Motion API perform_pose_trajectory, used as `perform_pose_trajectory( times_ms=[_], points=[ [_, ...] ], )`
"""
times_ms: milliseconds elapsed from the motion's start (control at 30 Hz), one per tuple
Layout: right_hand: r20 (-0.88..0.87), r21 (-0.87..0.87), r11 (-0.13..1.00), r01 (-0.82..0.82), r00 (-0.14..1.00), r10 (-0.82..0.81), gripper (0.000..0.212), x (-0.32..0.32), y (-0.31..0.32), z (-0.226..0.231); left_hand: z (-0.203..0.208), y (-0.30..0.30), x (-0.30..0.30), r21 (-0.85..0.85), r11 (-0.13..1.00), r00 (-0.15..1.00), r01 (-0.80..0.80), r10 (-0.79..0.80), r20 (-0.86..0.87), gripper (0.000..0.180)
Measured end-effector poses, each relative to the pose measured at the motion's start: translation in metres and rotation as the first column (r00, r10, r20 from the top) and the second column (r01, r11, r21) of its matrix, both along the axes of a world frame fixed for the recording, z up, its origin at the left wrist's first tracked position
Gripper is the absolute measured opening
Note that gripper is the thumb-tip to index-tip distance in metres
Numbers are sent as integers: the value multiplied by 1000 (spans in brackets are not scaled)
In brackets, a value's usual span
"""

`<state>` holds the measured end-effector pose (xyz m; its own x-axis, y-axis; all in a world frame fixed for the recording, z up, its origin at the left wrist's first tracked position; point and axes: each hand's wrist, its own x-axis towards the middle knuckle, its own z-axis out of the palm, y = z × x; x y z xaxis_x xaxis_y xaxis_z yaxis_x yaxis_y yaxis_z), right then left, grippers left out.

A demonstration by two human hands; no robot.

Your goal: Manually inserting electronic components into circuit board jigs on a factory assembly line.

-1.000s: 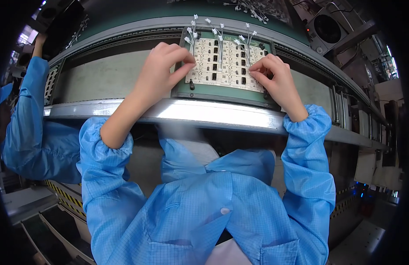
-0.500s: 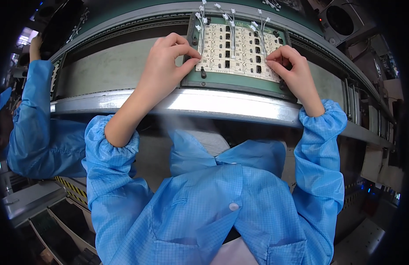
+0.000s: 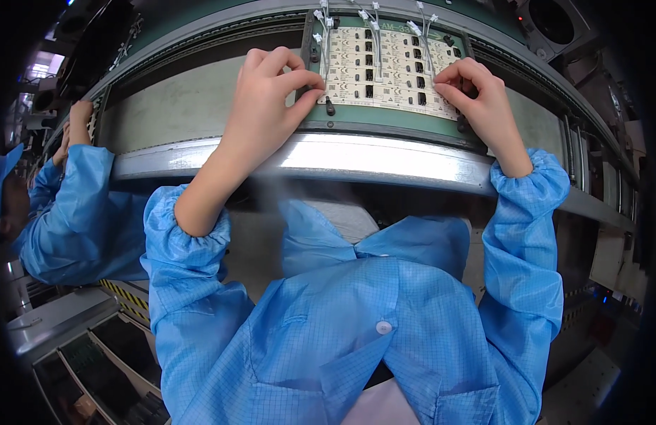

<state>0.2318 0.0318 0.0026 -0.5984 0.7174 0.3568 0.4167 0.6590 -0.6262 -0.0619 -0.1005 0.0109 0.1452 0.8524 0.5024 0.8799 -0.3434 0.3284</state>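
Note:
A white circuit board panel with rows of small black parts lies in a green carrier on a curved conveyor. Thin white wires with small connectors stick up from its far edge. My left hand pinches the panel's left edge with thumb and fingers. On the panel's right edge my right hand is curled, fingertips pressing down. Both arms wear blue sleeves.
A shiny metal rail runs across in front of the conveyor. A co-worker in a blue coat stands at the left, hands up at the line. A fan housing sits at top right; trays lie lower left.
The carrier and panel have shifted right and upward in view, and my two hands stayed on its edges, following it.

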Motion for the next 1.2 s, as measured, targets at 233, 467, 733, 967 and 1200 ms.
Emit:
perform_pose_trajectory(
  times_ms=[233,467,733,967,1200],
  points=[
    [-20,-35,999,9,1000,-9,9,1,3,1,6,4,4,135,990,982,45,-19,-188,10],
    [6,-15,1000,20,1000,-20,9,4,1,4,18,5,12,135,988,932,72,-18,-362,10],
    [-30,-115,990,80,996,-84,12,7,5,-1,13,0,21,108,993,949,38,-2,-315,11],
    [-61,-195,979,50,996,-63,14,9,9,-8,13,-4,18,-58,998,988,0,-8,-151,20],
    [17,-187,976,108,994,-106,15,11,7,-4,14,8,16,-54,997,991,62,-68,-116,19]
  ],
)
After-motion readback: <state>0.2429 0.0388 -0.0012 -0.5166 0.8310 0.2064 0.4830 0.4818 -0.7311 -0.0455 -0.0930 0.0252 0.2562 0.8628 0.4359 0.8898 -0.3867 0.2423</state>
